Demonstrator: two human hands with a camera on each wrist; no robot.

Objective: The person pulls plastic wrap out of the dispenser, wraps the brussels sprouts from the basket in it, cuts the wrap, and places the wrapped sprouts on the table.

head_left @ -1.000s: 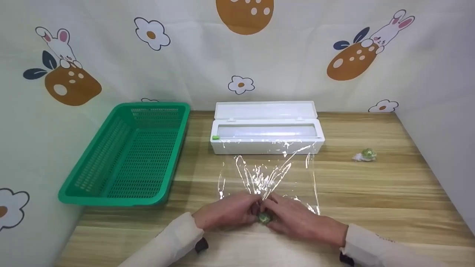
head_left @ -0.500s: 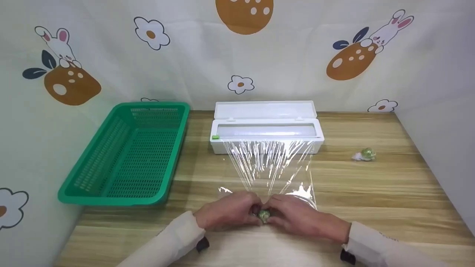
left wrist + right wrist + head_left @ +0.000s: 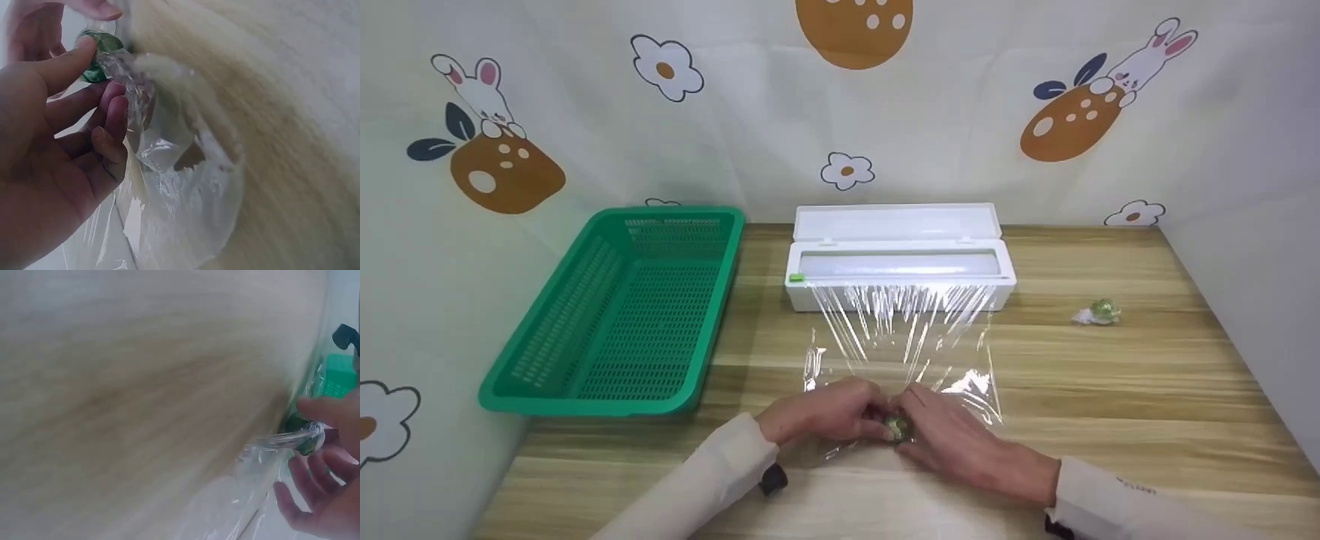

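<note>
Between both hands sits a small round green vegetable, like a Brussels sprout (image 3: pixel 897 428), wrapped in clear cling film (image 3: pixel 971 384). My left hand (image 3: pixel 840 409) pinches it between thumb and fingertips; in the left wrist view, gathered film (image 3: pixel 191 185) trails from the sprout (image 3: pixel 104 48). From the other side my right hand (image 3: pixel 952 442) holds the sprout by thumb and finger. Its other fingers (image 3: pixel 289 506) are spread in the right wrist view, where film stretches out as a twisted strand (image 3: pixel 281 440). The sheet runs back, wrinkled, to a white film dispenser box (image 3: pixel 900 298).
The dispenser's lid (image 3: pixel 896 223) stands raised at the back, with a green slider (image 3: pixel 796 278) at its left end. A green perforated basket (image 3: pixel 709 337) stands at the left. Another film-wrapped green ball (image 3: pixel 1105 310) lies at the right on the wooden table (image 3: pixel 1110 390).
The film, loose a second ago, has drawn into tight creases toward the dispenser. Both hands have shifted slightly away from the body with the sprout, and a film edge now shows below the left hand.
</note>
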